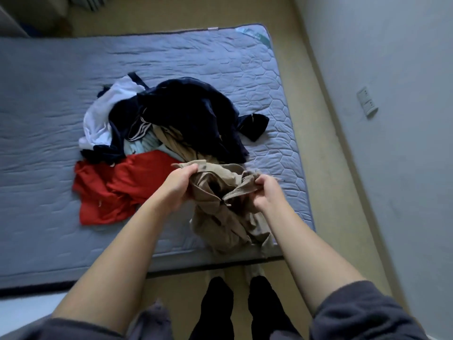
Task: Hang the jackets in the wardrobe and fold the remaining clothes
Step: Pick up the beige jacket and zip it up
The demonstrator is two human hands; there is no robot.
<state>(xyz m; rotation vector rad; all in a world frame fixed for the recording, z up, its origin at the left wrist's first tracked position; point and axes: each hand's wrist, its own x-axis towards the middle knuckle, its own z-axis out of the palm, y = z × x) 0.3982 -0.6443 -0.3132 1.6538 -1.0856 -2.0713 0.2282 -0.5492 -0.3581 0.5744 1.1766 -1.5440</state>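
1. Curled tight round a bunched top edge of the khaki garment (220, 217): fingers (190, 169) of the left hand (180, 182).
2. Pinching another fold of the same khaki garment: fingers (261, 179) of the right hand (266, 192). Hands near each other, not touching, cloth slack between them.
3. Held up over the near right part of the mattress (49, 94). Lower part crumpled, resting on the mattress close to its near edge.
4. Heaped mid-mattress beyond the hands, a loose pile:
   - navy garment (186, 114) on top and to the far right
   - white garment (103, 114) at far left
   - red garment (122, 187) spread at near left
   - light blue garment (137, 146) in the middle, mostly buried
5. More khaki cloth running from the held piece up under the navy garment. Cannot tell whether same piece or a second one.
6. Under all of it: grey-blue quilted mattress, lying on a tan floor (318, 143).
7. Bare forearms, grey sleeves (362, 312) bunched near the elbows at the bottom of view. Feet in black socks (218, 303) on the floor by the near edge of the mattress.
8. Off to the right: pale wall (392, 57) with a wall socket (367, 104).
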